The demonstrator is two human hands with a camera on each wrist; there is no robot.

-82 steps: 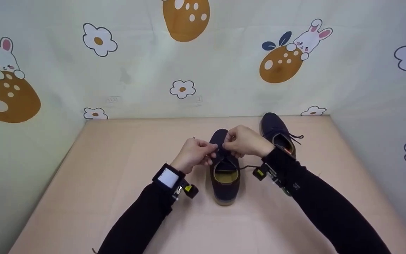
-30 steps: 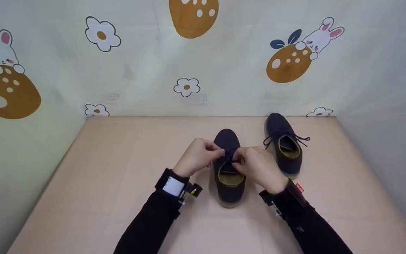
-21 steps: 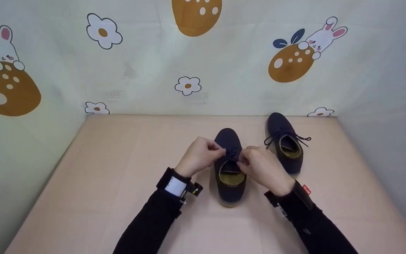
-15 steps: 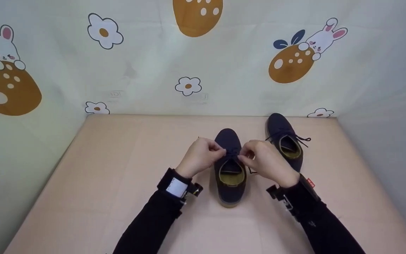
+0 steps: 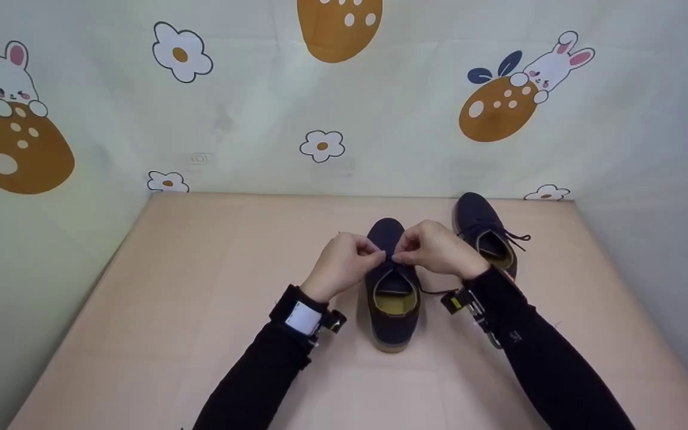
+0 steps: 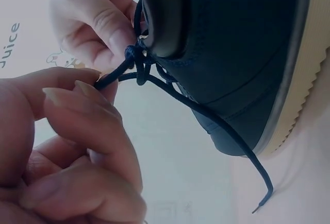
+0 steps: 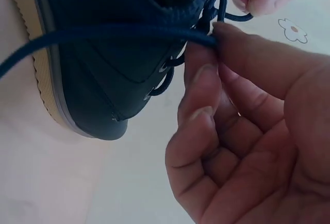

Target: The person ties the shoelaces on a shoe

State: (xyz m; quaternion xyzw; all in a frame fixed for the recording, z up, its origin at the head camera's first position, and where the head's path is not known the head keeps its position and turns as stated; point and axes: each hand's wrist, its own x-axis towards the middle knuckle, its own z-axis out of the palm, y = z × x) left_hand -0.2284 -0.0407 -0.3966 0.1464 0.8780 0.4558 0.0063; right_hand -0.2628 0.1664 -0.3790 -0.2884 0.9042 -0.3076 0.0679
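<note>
A dark navy lace-up shoe (image 5: 395,331) stands on the table, toe pointing away from me. Above its tongue, the left hand (image 5: 344,263) pinches the shoelace between thumb and forefinger. The right hand (image 5: 436,248) pinches the lace from the other side, its fingertips close to the left ones. In the left wrist view, a lace knot (image 6: 136,59) sits between both hands, and one lace end (image 6: 221,123) hangs down along the shoe's side. A length of lace (image 7: 129,31) runs from the right fingertips across the shoe in the right wrist view.
A matching shoe (image 5: 476,212) stands behind the right hand, near the back wall, its laces trailing to the right; the right hand and wrist partly cover it. Light cloth walls (image 5: 248,119) with printed rabbits and flowers enclose the beige table (image 5: 200,269).
The right hand drew back to the shoe's right side, then moved up and left to the lace beside the left fingertips. The left hand has stayed nearly in place on the lace.
</note>
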